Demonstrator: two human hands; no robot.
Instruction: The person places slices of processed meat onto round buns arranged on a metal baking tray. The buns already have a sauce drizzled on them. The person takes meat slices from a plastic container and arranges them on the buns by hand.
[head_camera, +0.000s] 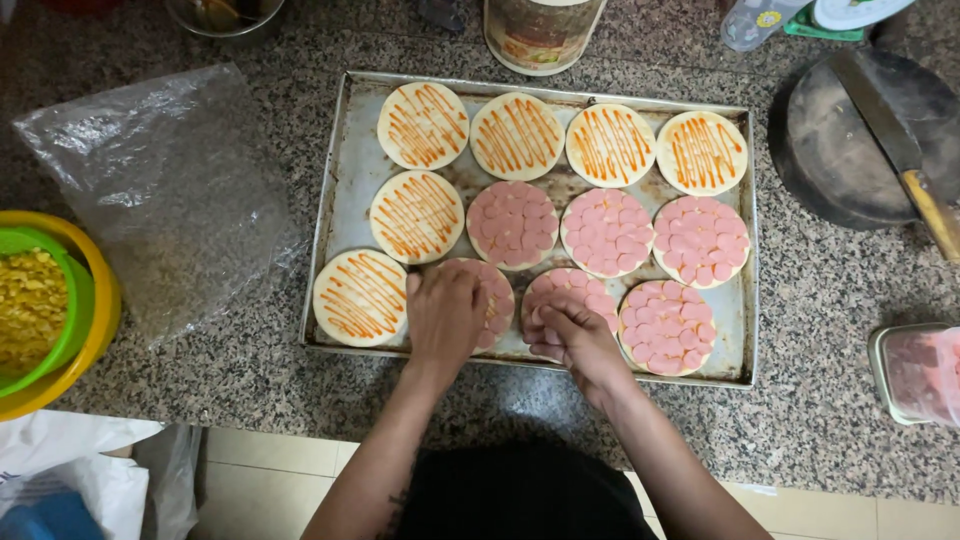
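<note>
Nearest the person, at the front edge of the baking tray (345, 180), both hands work over the front row of small round dough bases. The left hand (445, 315) lies palm down on the second base from the left (493, 300), fingers curled; whether its grip holds a sausage slice I cannot tell. The right hand (575, 335) has its fingertips pinched together over the third base (572, 288), closed on what looks like a pink slice, though the piece itself is hidden. Judging by the tray, five bases are fully covered with sausage rounds, the one under the left hand looks partly covered, and six carry only orange sauce stripes: the front left one (360, 297), the one behind it (416, 215) and the whole back row. So the topping seems about half done. Right of the tray sits a container of pink slices (915, 372); left of it lie a clear plastic bag (170, 180) and a green bowl of corn (35, 305). Beyond the tray's right corner, a cleaver (895, 140) rests on a round board on the counter (820, 300).
</note>
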